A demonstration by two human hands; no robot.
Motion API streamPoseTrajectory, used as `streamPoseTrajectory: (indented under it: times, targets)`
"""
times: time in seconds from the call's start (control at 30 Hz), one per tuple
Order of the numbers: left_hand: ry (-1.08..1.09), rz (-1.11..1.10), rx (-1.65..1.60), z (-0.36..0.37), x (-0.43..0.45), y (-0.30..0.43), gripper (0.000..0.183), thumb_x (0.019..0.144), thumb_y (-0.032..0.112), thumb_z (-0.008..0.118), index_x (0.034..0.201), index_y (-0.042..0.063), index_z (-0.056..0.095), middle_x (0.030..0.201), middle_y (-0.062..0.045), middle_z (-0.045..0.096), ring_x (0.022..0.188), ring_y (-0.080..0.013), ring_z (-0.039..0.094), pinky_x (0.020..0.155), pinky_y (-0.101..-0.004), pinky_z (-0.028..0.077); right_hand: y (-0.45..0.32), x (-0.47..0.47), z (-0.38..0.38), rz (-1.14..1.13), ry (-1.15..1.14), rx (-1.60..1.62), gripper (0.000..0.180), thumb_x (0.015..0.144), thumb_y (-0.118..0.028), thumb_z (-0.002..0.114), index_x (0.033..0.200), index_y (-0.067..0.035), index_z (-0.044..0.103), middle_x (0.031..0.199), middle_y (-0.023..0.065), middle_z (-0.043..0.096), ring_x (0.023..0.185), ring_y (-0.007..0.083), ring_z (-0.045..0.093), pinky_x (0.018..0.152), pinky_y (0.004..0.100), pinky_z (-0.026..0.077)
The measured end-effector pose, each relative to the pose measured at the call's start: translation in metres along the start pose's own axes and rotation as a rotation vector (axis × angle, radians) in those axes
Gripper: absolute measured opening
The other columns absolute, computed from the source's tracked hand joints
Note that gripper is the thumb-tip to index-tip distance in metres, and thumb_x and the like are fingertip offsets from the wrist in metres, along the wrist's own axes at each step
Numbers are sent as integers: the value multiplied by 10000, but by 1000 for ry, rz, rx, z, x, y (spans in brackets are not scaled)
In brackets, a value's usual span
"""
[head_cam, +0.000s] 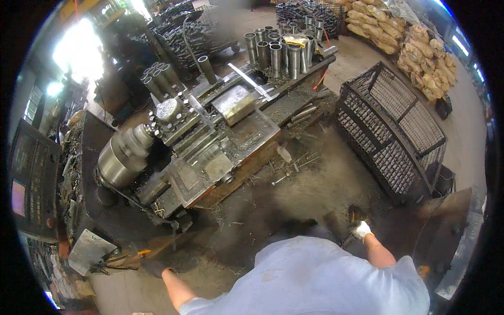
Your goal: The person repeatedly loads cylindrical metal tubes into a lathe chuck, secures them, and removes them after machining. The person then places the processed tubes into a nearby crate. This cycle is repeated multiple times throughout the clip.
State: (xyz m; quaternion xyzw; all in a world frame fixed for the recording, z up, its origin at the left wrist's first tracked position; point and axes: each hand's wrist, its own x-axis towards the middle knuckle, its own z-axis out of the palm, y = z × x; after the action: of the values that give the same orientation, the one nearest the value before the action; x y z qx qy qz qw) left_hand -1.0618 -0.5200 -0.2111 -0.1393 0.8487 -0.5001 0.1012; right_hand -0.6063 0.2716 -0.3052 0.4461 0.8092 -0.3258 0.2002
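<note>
My left hand (pixel 152 268), in a dark glove with an orange cuff, is low at the left, near an orange-handled tool (pixel 144 252) and some dark bars; whether it touches them is unclear. At the lower right my right hand (pixel 360 230), in a white glove with a yellow cuff, is beside a dark object with thin yellowish strands; its fingers are too small to read. Ahead stands a metal lathe with a chuck (pixel 123 159) and a tool post (pixel 168 109). A caliper (pixel 252 81) lies across the machine, near a metal block (pixel 234 103).
Metal tubes (pixel 275 59) stand upright on the lathe's far end, more at its back left. A wire-mesh crate (pixel 393 130) of metal parts stands to the right. Bolts and rods (pixel 295 169) lie on the chip-strewn floor. A control panel (pixel 33 181) is at far left; wrapped bundles (pixel 427 63) are stacked behind.
</note>
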Motion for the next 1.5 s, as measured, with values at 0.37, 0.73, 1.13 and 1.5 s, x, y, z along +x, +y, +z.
streamPoseTrajectory:
  times: [0.37, 0.73, 1.13, 1.5]
  targets:
    - [314, 62, -1059, -202, -29, 152, 466, 1096, 365, 515, 1410, 38, 623, 1369, -175, 676, 1214, -352, 672, 1016, -454, 537, -35, 101, -95, -4, -165, -286, 342, 805, -316, 722, 986, -43, 818, 953, 231, 774, 814, 360, 731, 733, 488, 570]
    - [-463, 1041, -1657, -618, -281, 419, 459, 1062, 388, 599, 1348, 31, 638, 1250, -219, 708, 1168, -396, 670, 991, -497, 529, -10, 244, -298, -231, 91, 372, 342, 937, -384, 724, 1123, -111, 811, 962, 103, 806, 820, 227, 750, 787, 406, 586]
    - [908, 1273, -862, -1324, -430, 896, 674, 1052, 415, 580, 1617, 103, 386, 1544, -283, 528, 1357, -441, 578, 1017, -581, 529, 221, 710, -577, -103, 140, 612, 747, 900, -180, 657, 1615, -131, 447, 1413, 178, 695, 1139, 333, 738, 1026, 411, 576]
    - [561, 1164, -616, -1466, -441, 1043, 398, 1077, 339, 626, 1374, 83, 558, 1144, -255, 738, 1025, -426, 728, 821, -510, 576, 336, 1115, -586, -32, 33, 359, 712, 906, -544, 713, 1524, -210, 595, 1398, 173, 703, 1183, 327, 722, 982, 456, 593]
